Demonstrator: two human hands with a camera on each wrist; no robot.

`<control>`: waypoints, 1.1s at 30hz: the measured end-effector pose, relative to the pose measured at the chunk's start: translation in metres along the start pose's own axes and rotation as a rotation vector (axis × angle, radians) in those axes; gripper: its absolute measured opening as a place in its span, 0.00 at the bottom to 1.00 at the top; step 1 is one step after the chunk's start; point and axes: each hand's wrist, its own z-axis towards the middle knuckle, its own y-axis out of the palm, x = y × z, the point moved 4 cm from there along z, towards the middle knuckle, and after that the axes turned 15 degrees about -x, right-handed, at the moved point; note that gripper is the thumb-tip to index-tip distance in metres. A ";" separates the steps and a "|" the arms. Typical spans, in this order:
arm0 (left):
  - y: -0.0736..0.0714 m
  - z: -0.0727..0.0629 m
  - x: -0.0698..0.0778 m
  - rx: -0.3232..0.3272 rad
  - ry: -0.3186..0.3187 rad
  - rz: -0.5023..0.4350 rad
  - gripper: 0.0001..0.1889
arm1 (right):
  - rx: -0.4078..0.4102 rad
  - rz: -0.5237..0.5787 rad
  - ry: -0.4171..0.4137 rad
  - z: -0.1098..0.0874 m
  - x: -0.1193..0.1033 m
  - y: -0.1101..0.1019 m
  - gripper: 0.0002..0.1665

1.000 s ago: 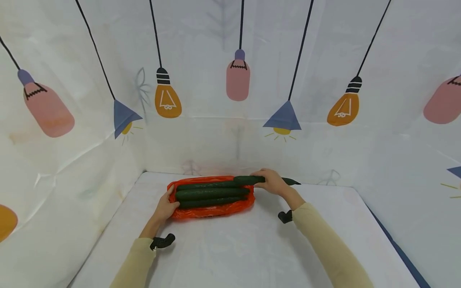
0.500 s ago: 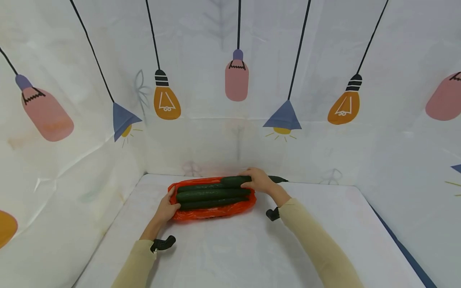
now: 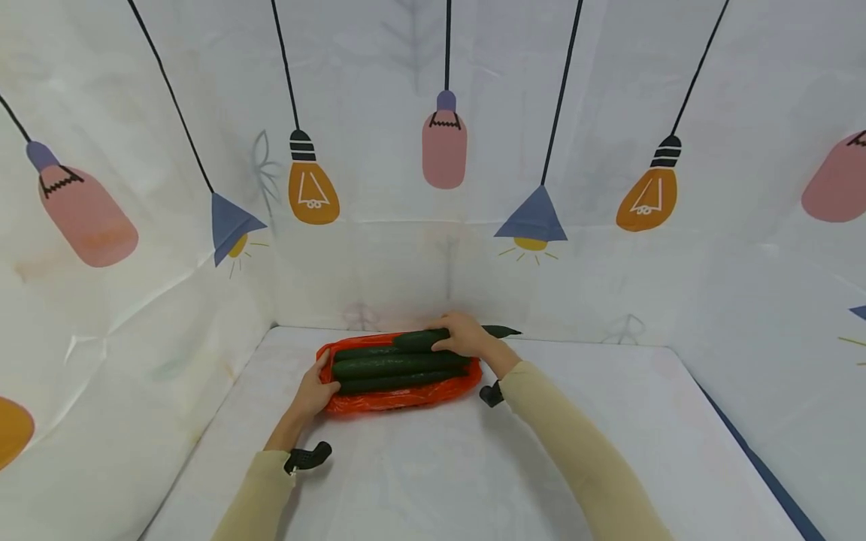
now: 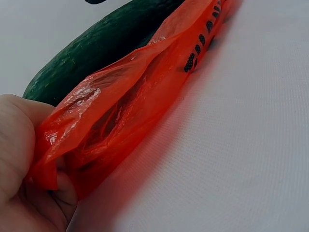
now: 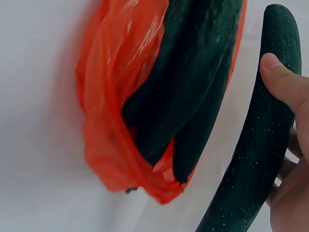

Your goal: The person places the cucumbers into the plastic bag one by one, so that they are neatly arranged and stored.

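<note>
A red plastic bag [image 3: 421, 398] lies spread at the far side of the white table, its mouth gaping upward. Several dark green cucumbers [image 3: 399, 366] lie side by side in it. My left hand [image 3: 313, 389] grips the bag's left end; in the left wrist view its fingers curl around the crumpled film [image 4: 130, 106]. Over the bag's back edge my right hand [image 3: 463, 336] holds another cucumber [image 5: 256, 150] by its middle, thumb on the near side. That cucumber points left over the bag, with its thin end sticking out to the right of the hand.
The table [image 3: 419, 481] backs onto a white wall sheet [image 3: 379, 278] printed with hanging lamps. Another sheet stands along the left. Black wrist straps [image 3: 307, 456] are worn on both arms. Dark lettering [image 4: 203, 41] shows on the bag's near side.
My right hand has moved left with its cucumber, bringing it further over the back of the bag. The left hand stays at the bag's left end.
</note>
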 end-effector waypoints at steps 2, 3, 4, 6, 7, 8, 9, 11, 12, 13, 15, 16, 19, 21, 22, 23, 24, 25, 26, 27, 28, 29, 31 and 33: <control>0.000 0.000 0.000 0.000 0.000 0.012 0.44 | -0.013 -0.005 -0.007 0.003 -0.005 0.000 0.27; 0.000 -0.001 0.001 0.001 0.002 0.020 0.44 | -0.019 -0.006 -0.010 0.004 -0.007 0.000 0.27; 0.001 -0.001 0.001 0.001 0.002 0.026 0.44 | -0.021 -0.012 -0.017 0.006 -0.010 0.001 0.27; 0.001 -0.002 0.001 0.006 0.001 0.036 0.44 | -0.027 -0.017 -0.025 0.009 -0.015 0.002 0.27; 0.001 -0.003 0.000 0.006 0.001 0.044 0.43 | -0.031 -0.014 -0.026 0.010 -0.017 0.002 0.28; 0.001 -0.003 0.001 0.007 -0.002 0.049 0.43 | -0.034 -0.019 -0.026 0.012 -0.019 0.003 0.28; 0.001 -0.004 0.001 0.007 -0.004 0.054 0.43 | -0.039 -0.022 -0.026 0.014 -0.022 0.004 0.28; 0.001 -0.004 0.000 0.011 -0.014 0.058 0.43 | -0.052 -0.027 -0.023 0.018 -0.026 0.006 0.28; 0.001 -0.004 0.000 0.010 -0.017 0.060 0.43 | -0.059 -0.030 -0.021 0.020 -0.028 0.007 0.29; 0.001 -0.004 0.000 0.007 -0.017 0.064 0.43 | -0.066 -0.029 -0.021 0.022 -0.030 0.007 0.29; 0.000 -0.003 0.000 0.005 -0.018 0.065 0.43 | -0.075 -0.016 -0.024 0.025 -0.034 0.008 0.29; 0.000 -0.003 0.000 0.002 -0.019 0.067 0.43 | -0.075 -0.009 -0.030 0.027 -0.036 0.008 0.29; -0.001 -0.002 0.001 -0.004 -0.011 0.081 0.43 | -0.076 -0.001 -0.042 0.032 -0.042 0.007 0.30; -0.001 -0.002 0.001 -0.005 -0.008 0.086 0.43 | -0.075 -0.012 -0.053 0.036 -0.045 0.007 0.30; -0.001 -0.002 0.001 -0.004 -0.008 0.090 0.43 | -0.074 -0.024 -0.057 0.038 -0.047 0.008 0.30; -0.002 -0.002 0.001 -0.003 -0.005 0.092 0.43 | -0.074 -0.033 -0.058 0.040 -0.049 0.008 0.30; -0.002 -0.002 0.001 -0.002 -0.003 0.094 0.43 | -0.075 -0.041 -0.058 0.042 -0.050 0.009 0.30; -0.002 -0.002 0.001 -0.003 -0.001 0.095 0.43 | -0.073 -0.047 -0.060 0.043 -0.051 0.009 0.30; -0.001 -0.002 0.001 -0.001 0.000 0.094 0.43 | -0.073 -0.047 -0.061 0.045 -0.052 0.010 0.30; -0.001 -0.002 0.001 -0.002 0.001 0.092 0.43 | -0.075 -0.050 -0.062 0.047 -0.054 0.011 0.30; -0.001 -0.002 0.001 -0.002 0.003 0.089 0.43 | -0.076 -0.049 -0.065 0.048 -0.055 0.012 0.30; -0.001 -0.002 0.002 -0.003 0.007 0.085 0.43 | -0.076 -0.049 -0.066 0.050 -0.056 0.012 0.30; -0.001 -0.002 0.001 -0.004 0.011 0.083 0.43 | -0.079 -0.044 -0.073 0.053 -0.059 0.013 0.30; -0.001 -0.002 0.001 -0.002 0.013 0.081 0.43 | -0.084 -0.035 -0.077 0.055 -0.061 0.014 0.31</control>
